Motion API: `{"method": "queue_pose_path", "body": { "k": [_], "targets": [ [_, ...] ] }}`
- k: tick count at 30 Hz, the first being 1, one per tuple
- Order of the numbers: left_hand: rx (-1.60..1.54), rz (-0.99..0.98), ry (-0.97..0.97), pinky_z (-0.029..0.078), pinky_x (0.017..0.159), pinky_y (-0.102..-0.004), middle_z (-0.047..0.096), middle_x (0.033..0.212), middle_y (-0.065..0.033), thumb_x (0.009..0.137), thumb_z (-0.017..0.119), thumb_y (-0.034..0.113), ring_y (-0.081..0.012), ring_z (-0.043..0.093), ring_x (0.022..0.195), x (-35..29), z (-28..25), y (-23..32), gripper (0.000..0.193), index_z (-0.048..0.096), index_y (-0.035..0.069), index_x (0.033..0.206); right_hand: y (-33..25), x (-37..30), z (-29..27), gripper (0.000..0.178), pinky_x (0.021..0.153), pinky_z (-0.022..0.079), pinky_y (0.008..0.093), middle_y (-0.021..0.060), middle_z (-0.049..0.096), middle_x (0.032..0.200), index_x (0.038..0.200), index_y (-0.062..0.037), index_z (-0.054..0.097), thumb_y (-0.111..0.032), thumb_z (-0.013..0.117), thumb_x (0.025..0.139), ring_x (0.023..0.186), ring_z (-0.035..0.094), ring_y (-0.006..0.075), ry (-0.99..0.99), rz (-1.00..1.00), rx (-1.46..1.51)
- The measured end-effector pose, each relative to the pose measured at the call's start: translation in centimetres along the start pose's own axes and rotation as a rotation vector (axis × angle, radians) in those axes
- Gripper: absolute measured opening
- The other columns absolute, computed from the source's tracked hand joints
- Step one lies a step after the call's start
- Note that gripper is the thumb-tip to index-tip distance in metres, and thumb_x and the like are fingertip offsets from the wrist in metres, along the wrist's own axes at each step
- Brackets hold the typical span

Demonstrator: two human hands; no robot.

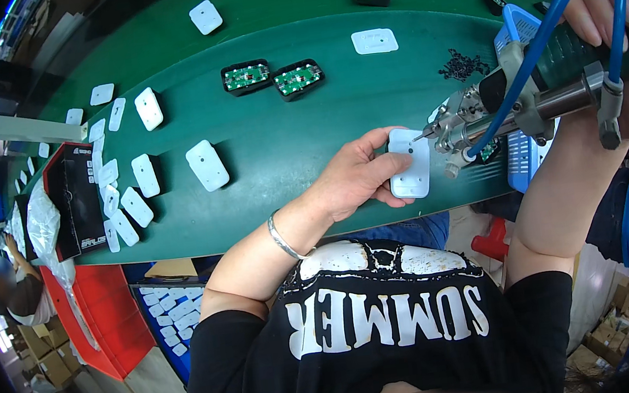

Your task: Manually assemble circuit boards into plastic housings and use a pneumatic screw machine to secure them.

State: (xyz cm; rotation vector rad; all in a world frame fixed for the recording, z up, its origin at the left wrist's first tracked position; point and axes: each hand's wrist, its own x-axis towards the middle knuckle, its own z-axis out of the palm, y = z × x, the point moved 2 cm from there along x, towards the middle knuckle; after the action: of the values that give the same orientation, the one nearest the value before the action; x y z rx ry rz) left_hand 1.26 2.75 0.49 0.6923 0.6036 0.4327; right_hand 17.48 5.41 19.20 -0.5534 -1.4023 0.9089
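On green belt (278, 146) | left hand (355, 176) grips 1 white cover (410, 164) | right hand (606, 0) grips 1 screwdriver (543, 93)

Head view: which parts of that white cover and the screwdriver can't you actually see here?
- White cover: left edge hidden by the left hand.
- Power screwdriver: its rear runs off the picture's dark rim; right hand covers the grip.
- Screw at the tip: too small.

Single head-worn fisheye view, looking steeply down, close over green conveyor belt (285, 145) and own torso.
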Motion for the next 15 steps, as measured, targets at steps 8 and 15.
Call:
{"method": "queue_pose_path", "body": {
  "k": [8,15],
  "targets": [
    [-0.006,0.021,-0.013,0.056,0.057,-0.0254,0.059,0.093,-0.0103,0.086,0.051,0.011,-0.0176,0.063,0.074,0.0,0.3,0.4,0.034,0.045,0.003,0.119,-0.3,-0.2,-2.1,0.03,0.057,0.048,0.0315,0.0097,0.059,0.073,0.093,-0.0005,0.053,-0.029,0.055,0.084,0.058,0.056,0.0159,-0.015,-0.017,0.004],
    [0.043,0.075,0.053,0.056,0.058,-0.0266,0.061,0.092,-0.0101,0.087,0.053,0.016,-0.0187,0.064,0.073,0.3,-0.3,0.7,0.033,0.047,0.005,0.118,0.7,0.4,2.7,0.03,0.055,0.047,0.0309,0.0096,0.059,0.072,0.092,-0.0009,0.053,-0.03,0.055,0.084,0.056,0.055,0.0154,-0.035,-0.031,0.006]
  ]
}}
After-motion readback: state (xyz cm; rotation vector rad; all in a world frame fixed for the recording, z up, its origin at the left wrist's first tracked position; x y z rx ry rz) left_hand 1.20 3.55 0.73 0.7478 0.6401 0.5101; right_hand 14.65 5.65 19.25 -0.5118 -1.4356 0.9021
